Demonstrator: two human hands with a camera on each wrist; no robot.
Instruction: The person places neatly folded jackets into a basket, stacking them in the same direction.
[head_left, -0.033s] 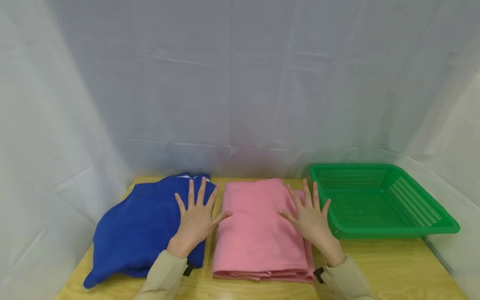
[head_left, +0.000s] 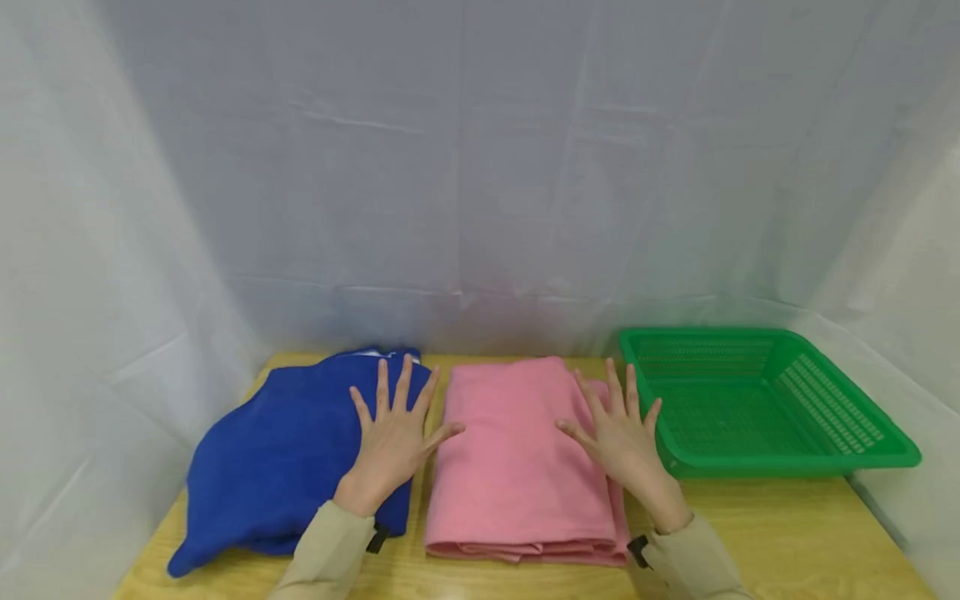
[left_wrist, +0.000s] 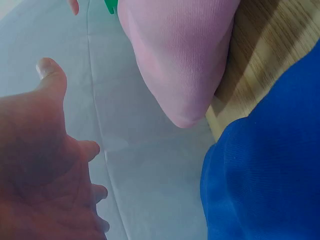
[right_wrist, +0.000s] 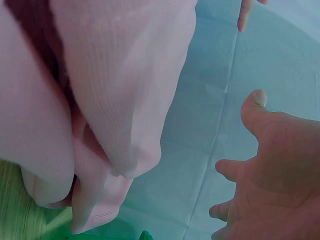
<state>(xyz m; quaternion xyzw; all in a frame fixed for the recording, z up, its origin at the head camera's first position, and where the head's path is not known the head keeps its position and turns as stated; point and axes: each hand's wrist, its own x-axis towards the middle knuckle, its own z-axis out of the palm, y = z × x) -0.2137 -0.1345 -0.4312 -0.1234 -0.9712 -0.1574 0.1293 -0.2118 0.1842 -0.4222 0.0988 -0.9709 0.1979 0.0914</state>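
A folded pink garment [head_left: 521, 458] lies in the middle of the table, its layers stacked at the near edge. To its left is a blue garment [head_left: 292, 454], loosely spread, with a bit of white at its far edge. My left hand [head_left: 392, 446] is raised over the gap between the two, fingers spread and holding nothing. Over the pink garment's right side, my right hand [head_left: 624, 446] is likewise spread and empty. Both wrist views show the left palm [left_wrist: 40, 165] and right palm [right_wrist: 285, 175] apart from the fabric.
A green plastic basket [head_left: 772, 462] with slotted walls stands at the right, its left rim close to my right hand. The wooden table [head_left: 795, 525] is enclosed by pale sheeting [head_left: 480, 167] at the back and both sides.
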